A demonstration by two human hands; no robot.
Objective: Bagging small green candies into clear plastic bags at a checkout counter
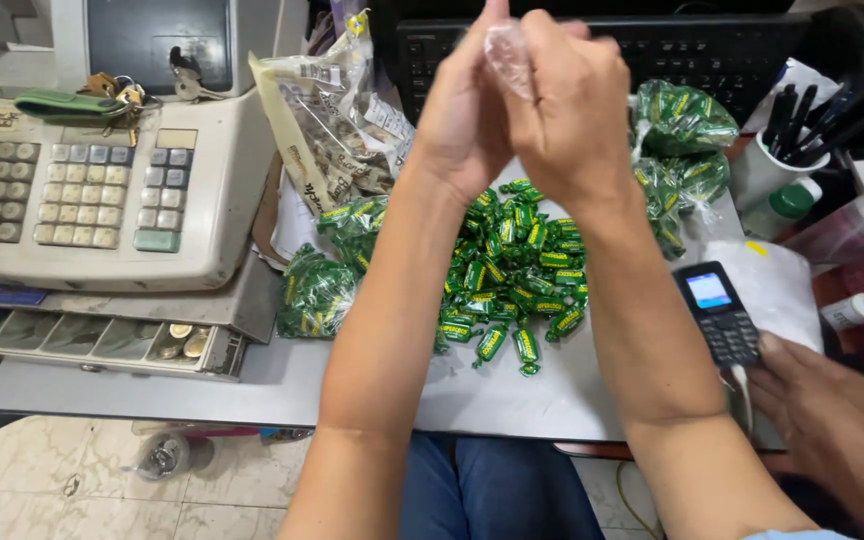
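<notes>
both hands are raised above the counter [512, 400], pressed close together: the left hand [462, 125] and right hand [572, 110] pinch a small clear plastic bag [508, 55] between their fingers. below them lies a heap of green wrapped candies [512, 270], with filled candy bags [314, 292] beside it. another person's hand [822, 410] rests near a small phone [720, 312].

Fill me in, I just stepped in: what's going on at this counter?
A person's left hand and right hand are raised together, pinching a small clear plastic bag. Below them lies a loose pile of green-wrapped candies on the grey counter, with filled candy bags alongside. Another person's hand rests near a small black keypad phone.
</notes>
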